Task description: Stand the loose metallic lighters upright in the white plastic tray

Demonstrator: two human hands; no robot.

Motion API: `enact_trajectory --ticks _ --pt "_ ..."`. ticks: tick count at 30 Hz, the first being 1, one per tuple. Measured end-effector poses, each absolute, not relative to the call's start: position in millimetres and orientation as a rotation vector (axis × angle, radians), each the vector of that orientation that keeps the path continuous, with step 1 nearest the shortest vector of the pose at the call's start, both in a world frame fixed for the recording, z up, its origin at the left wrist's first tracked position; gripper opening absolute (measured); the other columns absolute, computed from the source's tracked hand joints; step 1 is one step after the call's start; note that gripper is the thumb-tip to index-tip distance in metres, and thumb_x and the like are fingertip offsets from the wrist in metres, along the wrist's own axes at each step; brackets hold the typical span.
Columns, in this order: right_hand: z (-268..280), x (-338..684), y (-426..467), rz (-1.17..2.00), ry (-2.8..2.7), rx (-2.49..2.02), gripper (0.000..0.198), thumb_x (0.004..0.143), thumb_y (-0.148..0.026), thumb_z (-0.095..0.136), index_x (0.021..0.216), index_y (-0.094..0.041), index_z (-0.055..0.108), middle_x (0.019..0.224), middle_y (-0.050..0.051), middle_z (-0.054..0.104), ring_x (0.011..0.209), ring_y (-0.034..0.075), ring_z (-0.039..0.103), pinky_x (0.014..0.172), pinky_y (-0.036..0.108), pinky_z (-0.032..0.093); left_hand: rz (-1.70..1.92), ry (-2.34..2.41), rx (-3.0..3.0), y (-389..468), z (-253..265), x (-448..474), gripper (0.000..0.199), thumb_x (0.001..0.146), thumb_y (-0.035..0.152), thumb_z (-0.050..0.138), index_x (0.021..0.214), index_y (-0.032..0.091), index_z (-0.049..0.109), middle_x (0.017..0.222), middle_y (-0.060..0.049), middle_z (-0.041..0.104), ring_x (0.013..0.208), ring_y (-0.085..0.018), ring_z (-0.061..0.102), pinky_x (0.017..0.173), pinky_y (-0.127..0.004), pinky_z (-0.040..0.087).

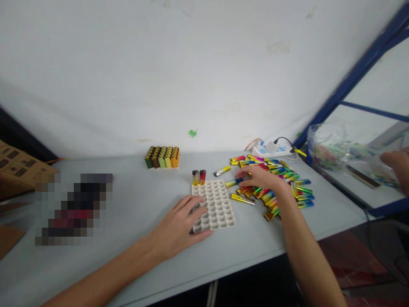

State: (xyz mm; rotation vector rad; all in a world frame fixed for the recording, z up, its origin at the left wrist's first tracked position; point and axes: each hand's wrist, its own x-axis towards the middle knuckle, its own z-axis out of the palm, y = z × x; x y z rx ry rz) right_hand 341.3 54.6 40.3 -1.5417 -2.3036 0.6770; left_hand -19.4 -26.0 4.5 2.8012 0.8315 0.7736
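A white tray (219, 204) with rows of round-ended slots lies on the table in front of me. Two lighters stand upright in its far left corner: a yellow lighter (195, 178) and a red lighter (202, 177). Over the tray's left side, my left hand (185, 219) rests with fingers spread, its thumb by the near edge. My right hand (257, 177) reaches to a pile of shiny multicoloured lighters (271, 200). Its thumb and fingers close on the end of a blue and yellow lighter (232, 183) lying at the pile's left side.
Behind the tray stands a block of upright lighters (162, 157). A white power strip (271, 149) with cables lies by the wall. At right are a blue frame (354, 76) and plastic bags (329, 145); at left, a cardboard box (22, 170). Another hand (398, 164) shows at the right edge.
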Motion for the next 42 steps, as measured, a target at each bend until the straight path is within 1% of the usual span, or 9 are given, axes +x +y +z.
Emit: enact_trajectory --ticks 3,10,14,19,23,29,34,39,42 --pt "39.6 338.4 56.0 0.725 -2.258 -1.579 0.019 0.080 -0.032 0.082 0.094 -0.020 0.077 0.096 0.007 0.078 0.086 0.024 0.071 0.080 0.036 0.056 0.778 0.832 2.803 -25.6 4.8 -19.8 0.036 0.091 0.041 0.080 0.119 0.020 0.070 0.132 -0.014 0.067 0.126 -0.033 0.062 0.106 -0.049 0.057" --pt "50.7 317.9 51.3 0.642 -2.106 -1.309 0.026 0.088 -0.040 0.075 0.103 -0.020 0.072 0.109 0.009 0.074 0.096 0.023 0.069 0.083 0.037 0.057 0.797 0.827 2.808 -25.4 5.9 -19.4 0.039 0.089 0.039 0.082 0.120 0.020 0.070 0.131 -0.014 0.067 0.124 -0.032 0.063 0.106 -0.050 0.057" --pt "51.3 294.4 47.7 0.794 -2.010 -1.074 0.026 0.089 -0.041 0.077 0.103 -0.021 0.070 0.114 0.008 0.073 0.104 0.022 0.070 0.090 0.037 0.058 0.798 0.827 2.803 -25.7 5.4 -18.9 0.038 0.088 0.038 0.082 0.120 0.020 0.070 0.130 -0.014 0.067 0.124 -0.032 0.063 0.106 -0.049 0.057" --pt "45.6 272.5 44.1 1.000 -1.907 -0.931 0.024 0.095 -0.043 0.073 0.091 -0.021 0.063 0.113 0.009 0.076 0.108 0.022 0.072 0.097 0.040 0.058 0.794 0.829 2.800 -26.3 5.8 -18.6 0.038 0.088 0.038 0.082 0.119 0.020 0.069 0.130 -0.014 0.066 0.124 -0.032 0.062 0.106 -0.050 0.057" --pt "37.1 263.3 45.7 0.834 -2.014 -0.991 0.025 0.095 -0.045 0.073 0.098 -0.021 0.068 0.105 0.006 0.076 0.100 0.021 0.073 0.097 0.040 0.059 0.781 0.836 2.800 -26.4 7.0 -18.7 0.036 0.089 0.039 0.081 0.118 0.020 0.070 0.130 -0.014 0.067 0.123 -0.032 0.062 0.105 -0.050 0.057" --pt "21.3 235.4 47.9 0.523 -2.204 -1.126 0.045 0.095 -0.047 0.074 0.131 -0.022 0.066 0.123 0.011 0.071 0.105 0.024 0.069 0.098 0.041 0.055 0.752 0.851 2.809 -26.5 6.7 -18.4 0.038 0.089 0.039 0.082 0.118 0.019 0.069 0.131 -0.015 0.066 0.124 -0.034 0.061 0.106 -0.052 0.056" --pt "27.4 233.5 51.6 0.402 -2.173 -1.095 0.032 0.105 -0.034 0.059 0.134 -0.024 0.065 0.131 0.011 0.069 0.123 0.026 0.064 0.108 0.043 0.049 0.748 0.855 2.809 -27.6 7.5 -17.9 0.038 0.088 0.038 0.083 0.118 0.018 0.068 0.132 -0.015 0.065 0.126 -0.034 0.061 0.107 -0.051 0.056" --pt "50.3 237.7 82.2 0.368 -2.170 -1.140 0.024 0.105 -0.027 0.053 0.114 -0.020 0.074 0.114 0.010 0.077 0.103 0.022 0.071 0.092 0.035 0.053 0.728 0.850 2.800 -31.1 8.3 -18.5 0.040 0.087 0.041 0.084 0.117 0.019 0.069 0.132 -0.015 0.065 0.126 -0.034 0.061 0.106 -0.051 0.056" --pt "48.3 210.8 115.2 0.512 -2.361 -1.111 0.019 0.102 -0.028 0.061 0.104 -0.017 0.076 0.103 0.009 0.079 0.089 0.020 0.071 0.084 0.031 0.051 0.726 0.854 2.789 -33.5 8.3 -19.7 0.042 0.085 0.042 0.086 0.115 0.019 0.070 0.130 -0.015 0.065 0.125 -0.034 0.061 0.105 -0.052 0.056"
